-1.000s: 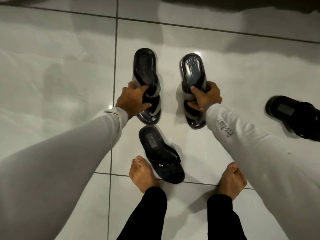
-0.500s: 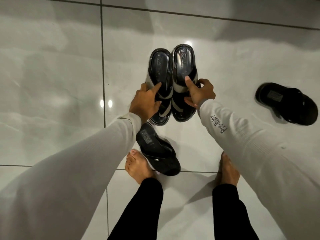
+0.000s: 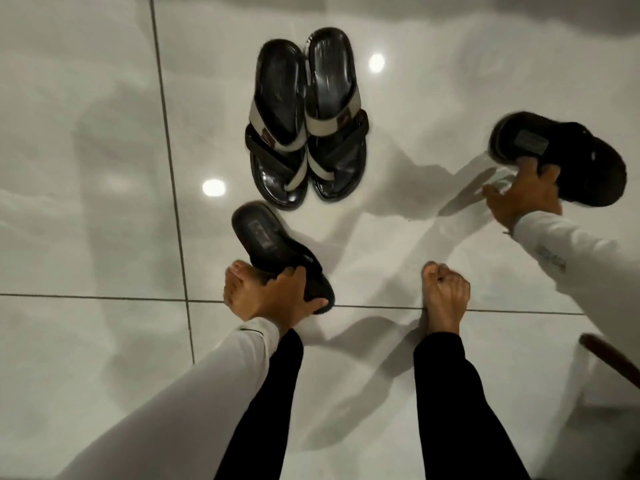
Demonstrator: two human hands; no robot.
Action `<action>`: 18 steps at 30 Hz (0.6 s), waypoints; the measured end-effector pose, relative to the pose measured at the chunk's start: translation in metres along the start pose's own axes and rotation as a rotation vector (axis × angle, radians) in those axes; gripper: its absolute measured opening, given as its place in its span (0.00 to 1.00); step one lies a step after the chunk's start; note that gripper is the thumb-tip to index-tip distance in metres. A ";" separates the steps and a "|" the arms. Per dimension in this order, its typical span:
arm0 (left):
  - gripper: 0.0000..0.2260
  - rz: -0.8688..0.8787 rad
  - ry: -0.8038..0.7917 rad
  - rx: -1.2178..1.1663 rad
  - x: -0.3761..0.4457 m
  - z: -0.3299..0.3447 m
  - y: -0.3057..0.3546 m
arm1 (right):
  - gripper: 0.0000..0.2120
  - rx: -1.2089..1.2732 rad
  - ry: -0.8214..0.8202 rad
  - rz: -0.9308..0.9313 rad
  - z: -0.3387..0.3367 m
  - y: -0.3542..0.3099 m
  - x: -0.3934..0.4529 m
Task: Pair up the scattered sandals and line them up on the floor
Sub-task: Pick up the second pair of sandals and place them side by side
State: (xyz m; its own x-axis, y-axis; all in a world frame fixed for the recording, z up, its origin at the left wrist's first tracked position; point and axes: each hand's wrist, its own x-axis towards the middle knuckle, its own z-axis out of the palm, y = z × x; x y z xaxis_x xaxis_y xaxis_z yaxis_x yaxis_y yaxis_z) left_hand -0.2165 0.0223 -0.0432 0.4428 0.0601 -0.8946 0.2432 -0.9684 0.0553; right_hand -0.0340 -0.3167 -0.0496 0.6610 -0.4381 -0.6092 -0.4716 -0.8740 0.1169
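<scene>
Two black sandals with grey straps, the left one point(image 3: 277, 123) and the right one point(image 3: 334, 114), stand side by side and touching on the white tiled floor ahead of me. Nearer, a plain black slide sandal point(image 3: 273, 249) lies just ahead of my left foot, and my left hand point(image 3: 277, 297) grips its strap end. At the far right a second black slide sandal point(image 3: 561, 157) is gripped at its near edge by my right hand point(image 3: 523, 197).
My bare feet, the left foot point(image 3: 239, 282) and the right foot point(image 3: 445, 299), stand on the glossy tile floor point(image 3: 104, 202). A dark wooden piece point(image 3: 609, 358) pokes in at the right edge. Ceiling lights glare off the tiles.
Both hands have let go of the grey-strapped pair, which now stands together. My left hand dropped to the near black slide and my right hand swung out to the far right slide.
</scene>
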 end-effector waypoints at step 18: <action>0.16 0.420 -0.086 -0.413 0.003 -0.064 0.211 | 0.43 0.217 -0.160 0.080 -0.035 0.081 0.078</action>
State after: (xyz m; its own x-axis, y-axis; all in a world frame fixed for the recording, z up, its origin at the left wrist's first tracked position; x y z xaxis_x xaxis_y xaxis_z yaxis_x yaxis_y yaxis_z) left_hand -0.1088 -0.1660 -0.0055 0.5067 -0.3445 -0.7903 0.3856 -0.7293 0.5651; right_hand -0.0005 -0.4287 -0.0601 0.5248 -0.4500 -0.7226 -0.6436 -0.7653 0.0091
